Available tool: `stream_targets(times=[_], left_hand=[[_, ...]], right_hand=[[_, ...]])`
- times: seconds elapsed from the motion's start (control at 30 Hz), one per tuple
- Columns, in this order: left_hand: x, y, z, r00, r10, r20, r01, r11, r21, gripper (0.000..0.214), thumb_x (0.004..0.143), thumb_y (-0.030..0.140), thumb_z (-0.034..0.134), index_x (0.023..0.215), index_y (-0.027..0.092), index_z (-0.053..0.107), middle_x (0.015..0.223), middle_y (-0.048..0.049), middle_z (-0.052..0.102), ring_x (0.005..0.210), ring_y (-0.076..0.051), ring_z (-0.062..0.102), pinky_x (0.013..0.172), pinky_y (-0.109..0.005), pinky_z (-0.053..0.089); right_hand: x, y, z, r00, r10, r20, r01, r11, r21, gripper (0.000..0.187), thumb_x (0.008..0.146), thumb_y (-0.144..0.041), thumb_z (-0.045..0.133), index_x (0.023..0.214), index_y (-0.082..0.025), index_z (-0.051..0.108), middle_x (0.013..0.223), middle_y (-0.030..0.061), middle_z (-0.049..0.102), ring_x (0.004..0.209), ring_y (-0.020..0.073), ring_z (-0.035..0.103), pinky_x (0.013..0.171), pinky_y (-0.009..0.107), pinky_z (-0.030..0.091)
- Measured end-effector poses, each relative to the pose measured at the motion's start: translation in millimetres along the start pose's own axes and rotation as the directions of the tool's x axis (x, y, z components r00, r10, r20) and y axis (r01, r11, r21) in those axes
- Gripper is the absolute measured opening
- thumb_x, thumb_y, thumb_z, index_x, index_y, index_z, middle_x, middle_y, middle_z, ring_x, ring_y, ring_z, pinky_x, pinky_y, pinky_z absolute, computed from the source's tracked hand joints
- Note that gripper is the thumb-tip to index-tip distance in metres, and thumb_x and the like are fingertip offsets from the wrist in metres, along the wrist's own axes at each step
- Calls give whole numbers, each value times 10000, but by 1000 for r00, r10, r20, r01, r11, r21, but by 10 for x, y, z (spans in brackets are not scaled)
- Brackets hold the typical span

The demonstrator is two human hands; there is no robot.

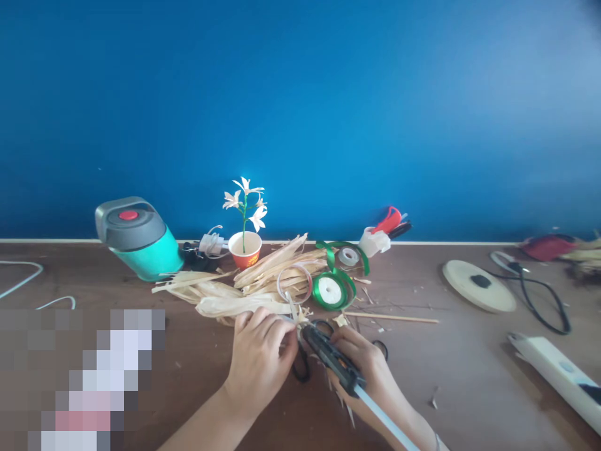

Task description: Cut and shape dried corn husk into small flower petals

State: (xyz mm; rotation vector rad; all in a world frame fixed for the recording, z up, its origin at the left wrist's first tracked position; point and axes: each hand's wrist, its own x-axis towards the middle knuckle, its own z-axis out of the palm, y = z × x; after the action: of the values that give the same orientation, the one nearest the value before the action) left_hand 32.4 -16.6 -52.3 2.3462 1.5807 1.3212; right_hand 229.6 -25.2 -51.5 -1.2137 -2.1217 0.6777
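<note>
My right hand (366, 363) is closed around a black hot glue gun (331, 357), with a long whitish glue stick (382, 416) coming out of its back. The gun's nozzle points up and left, towards my left hand (263, 344). My left fingers are pinched on a small pale husk flower (302, 315) at the nozzle; its lower part is hidden. Black scissor handles (301, 368) show on the table under the gun. Just beyond my hands lies a pile of dried corn husks (263, 275).
Behind the husks stands a paper cup (245, 250) holding white flowers (257, 218) on a green stem. Green ribbon (328, 290), a tape roll (348, 255) and a thin stick (394, 317) lie nearby. A teal flask (145, 247) is left; a round lid (479, 286) and white power strip (558, 376) are right.
</note>
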Motion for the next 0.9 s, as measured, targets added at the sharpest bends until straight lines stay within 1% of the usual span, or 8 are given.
stream_targets(times=[0.17, 0.33, 0.5, 0.6, 0.73, 0.83, 0.9], left_hand=[[2, -6, -2, 1000, -11, -17, 11, 1000, -11, 142, 804, 93, 577, 705, 192, 596, 637, 24, 653, 689, -172, 576, 701, -329, 299], [5, -10, -6, 999, -40, -21, 39, 999, -31, 143, 795, 94, 579, 696, 194, 598, 632, 29, 646, 682, -169, 574, 693, -322, 296], [-4, -22, -1, 999, -47, -20, 47, 998, -35, 132, 807, 110, 573, 713, 199, 599, 641, 26, 650, 694, -172, 573, 698, -324, 291], [-10, -19, -3, 1000, -5, 1, 5, 999, -35, 129, 828, 115, 560, 731, 195, 588, 667, 21, 663, 713, -175, 571, 713, -331, 291], [-12, -11, -13, 995, 88, 47, -87, 996, -18, 159, 861, 112, 524, 722, 180, 559, 687, 12, 659, 711, -170, 551, 719, -337, 289], [-4, -20, -20, 986, 151, 70, -150, 989, -19, 141, 870, 100, 513, 766, 177, 569, 705, 12, 659, 722, -169, 544, 723, -337, 288], [5, -30, -27, 979, 188, 81, -185, 982, -40, 124, 872, 97, 516, 805, 180, 578, 730, 13, 670, 746, -170, 546, 737, -335, 295]], right_hand=[[-5, 0, 3, 1000, -6, 24, 7, 1000, -21, 149, 694, -63, 506, 738, -187, 576, 784, 45, 557, 660, 149, 565, 586, 226, 430], [-5, -46, -15, 999, -36, -16, 35, 998, -43, 109, 747, -111, 497, 780, -194, 559, 811, 53, 563, 689, 160, 562, 609, 239, 436], [12, -100, -54, 998, -59, 17, 60, 998, -31, 110, 795, -123, 485, 795, -199, 565, 815, 57, 559, 700, 160, 560, 619, 237, 446], [17, -117, -61, 998, -69, 7, 69, 997, 22, 90, 804, -142, 498, 792, -199, 565, 819, 54, 553, 696, 158, 548, 622, 239, 444], [18, -145, -102, 998, -57, 7, 56, 997, 45, 101, 820, -158, 502, 741, -192, 555, 775, 38, 531, 635, 139, 519, 570, 226, 419], [20, -156, -188, 1000, -6, 9, 6, 1000, 29, 129, 821, -160, 509, 700, -189, 542, 712, 18, 517, 586, 129, 502, 530, 224, 397], [18, -140, -261, 999, 46, 5, -46, 999, 10, 152, 826, -174, 522, 676, -193, 535, 679, 8, 524, 581, 133, 510, 534, 231, 403]])
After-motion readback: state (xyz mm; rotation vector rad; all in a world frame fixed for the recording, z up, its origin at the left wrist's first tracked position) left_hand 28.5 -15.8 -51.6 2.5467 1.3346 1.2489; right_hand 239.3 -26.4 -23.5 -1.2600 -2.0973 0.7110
